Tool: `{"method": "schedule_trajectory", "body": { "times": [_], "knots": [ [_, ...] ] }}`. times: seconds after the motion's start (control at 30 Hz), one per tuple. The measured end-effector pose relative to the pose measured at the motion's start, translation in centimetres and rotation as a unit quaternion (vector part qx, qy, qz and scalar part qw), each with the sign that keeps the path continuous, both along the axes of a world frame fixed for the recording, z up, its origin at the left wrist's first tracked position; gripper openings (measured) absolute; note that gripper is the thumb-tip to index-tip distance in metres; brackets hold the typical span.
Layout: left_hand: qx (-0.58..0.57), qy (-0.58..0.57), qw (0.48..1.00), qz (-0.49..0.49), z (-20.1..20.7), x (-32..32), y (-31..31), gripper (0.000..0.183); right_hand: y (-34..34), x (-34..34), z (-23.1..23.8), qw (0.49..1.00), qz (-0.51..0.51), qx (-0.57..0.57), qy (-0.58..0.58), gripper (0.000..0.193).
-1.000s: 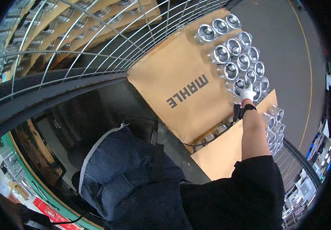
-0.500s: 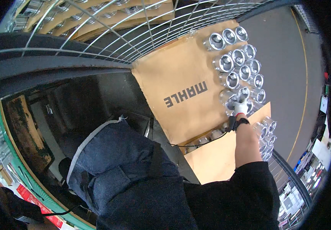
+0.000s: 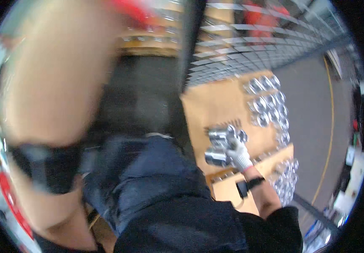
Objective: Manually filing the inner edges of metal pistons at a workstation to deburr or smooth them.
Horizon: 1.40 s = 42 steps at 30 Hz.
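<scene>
My right hand (image 3: 239, 155), in a white glove, is closed on several shiny metal pistons (image 3: 218, 156). They are held in a cluster above the brown cardboard sheet (image 3: 215, 101), to the left of the rows of standing pistons (image 3: 270, 101). My left forearm (image 3: 59, 80) is raised very close on the left and smeared by motion. At its far end a red glove cuff (image 3: 133, 12) shows near the top edge. The fingers of my left hand cannot be made out.
A wire mesh panel (image 3: 241, 55) on a dark post (image 3: 192, 38) stands along the far side. A folded cardboard flap (image 3: 228, 189) lies nearer, with more pistons (image 3: 285, 181) to its right. Beyond the post are further pistons on cardboard (image 3: 165, 40).
My right hand has lifted pistons off the rows and moved left and nearer with them. My left forearm has swung up into view. The whole view has shifted.
</scene>
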<state>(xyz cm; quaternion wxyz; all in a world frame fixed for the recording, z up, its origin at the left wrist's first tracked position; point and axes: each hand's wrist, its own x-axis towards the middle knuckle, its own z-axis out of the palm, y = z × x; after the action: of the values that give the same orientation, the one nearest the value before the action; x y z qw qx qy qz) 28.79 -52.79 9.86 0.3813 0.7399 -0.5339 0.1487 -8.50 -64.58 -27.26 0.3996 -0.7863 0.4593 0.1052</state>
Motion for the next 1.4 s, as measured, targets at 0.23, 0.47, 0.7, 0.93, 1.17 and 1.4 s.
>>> {"method": "schedule_trajectory", "body": {
  "times": [0.23,0.47,0.7,0.93,1.17,1.4],
  "knots": [
    [0.084,0.126,0.983,-0.103,-3.0,-4.1,9.6,0.055,5.4,9.5,17.3,0.959,0.223,-0.081,-0.152,0.04],
    [0.134,0.346,0.922,-0.107,-3.4,-5.4,30.5,0.061,11.5,25.4,30.8,0.878,0.401,-0.107,-0.238,0.031],
    [0.076,0.672,0.7,0.227,-8.2,-14.3,46.5,0.068,16.4,47.7,35.4,0.816,0.458,-0.172,-0.309,0.042],
    [-0.307,0.725,0.557,0.266,-15.8,-23.1,50.7,0.075,20.6,65.3,34.9,0.763,0.468,-0.358,-0.266,0.044],
    [-0.579,0.675,0.399,0.224,-15.6,-18.0,48.6,0.075,18.8,71.1,33.2,0.721,0.53,-0.383,-0.229,0.06],
    [-0.64,0.616,0.315,0.336,-14.2,-16.6,48.6,0.069,17.9,42.0,24.4,0.681,0.515,-0.117,-0.507,0.005]
  ]
}}
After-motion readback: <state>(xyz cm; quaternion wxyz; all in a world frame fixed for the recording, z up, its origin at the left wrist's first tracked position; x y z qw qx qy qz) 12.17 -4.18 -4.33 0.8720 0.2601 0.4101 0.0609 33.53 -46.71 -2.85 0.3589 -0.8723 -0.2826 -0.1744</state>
